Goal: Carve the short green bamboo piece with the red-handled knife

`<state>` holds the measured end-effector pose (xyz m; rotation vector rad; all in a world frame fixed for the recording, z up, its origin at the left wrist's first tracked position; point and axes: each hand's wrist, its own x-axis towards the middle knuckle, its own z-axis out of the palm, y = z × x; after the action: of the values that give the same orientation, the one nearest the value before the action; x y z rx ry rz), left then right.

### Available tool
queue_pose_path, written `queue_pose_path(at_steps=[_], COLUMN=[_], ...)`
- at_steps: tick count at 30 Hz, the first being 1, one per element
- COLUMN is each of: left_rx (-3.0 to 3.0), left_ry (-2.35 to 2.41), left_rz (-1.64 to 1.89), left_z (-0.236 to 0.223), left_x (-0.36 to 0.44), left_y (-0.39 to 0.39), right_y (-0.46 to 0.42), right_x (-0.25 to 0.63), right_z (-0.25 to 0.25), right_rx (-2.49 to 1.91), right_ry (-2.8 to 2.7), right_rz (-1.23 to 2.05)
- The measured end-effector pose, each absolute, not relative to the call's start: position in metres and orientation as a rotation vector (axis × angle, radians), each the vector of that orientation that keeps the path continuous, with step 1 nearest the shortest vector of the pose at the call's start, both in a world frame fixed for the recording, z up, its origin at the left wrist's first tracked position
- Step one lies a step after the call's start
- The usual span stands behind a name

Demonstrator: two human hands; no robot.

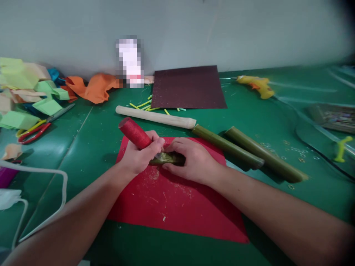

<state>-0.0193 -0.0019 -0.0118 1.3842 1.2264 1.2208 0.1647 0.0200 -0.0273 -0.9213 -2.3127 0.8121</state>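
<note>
Bamboo (172, 159): held over red sheet (180, 210) with right hand (194, 159); gripped red handle (134, 132) in left hand (140, 155); probably needed light strokes away from right hand.

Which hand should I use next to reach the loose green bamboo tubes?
Probably your right hand: the green bamboo tubes lie on its side, though it's holding a green piece. Your left hand is farther away and grips a red cylinder.
</note>
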Motion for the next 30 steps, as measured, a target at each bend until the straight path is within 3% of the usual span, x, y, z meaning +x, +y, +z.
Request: queue_pose_path(at_steps=[30], left_rx=[1.424], left_ry=[1.2], left_rz=[1.224], left_z=[-0.0108], left_x=[-0.0152], left_y=[-0.0091], right_y=[0.0167], right_x=[0.1667], right_z=[-0.0256], right_rx=[-0.894], right_ry=[-2.316], right_rz=[0.828])
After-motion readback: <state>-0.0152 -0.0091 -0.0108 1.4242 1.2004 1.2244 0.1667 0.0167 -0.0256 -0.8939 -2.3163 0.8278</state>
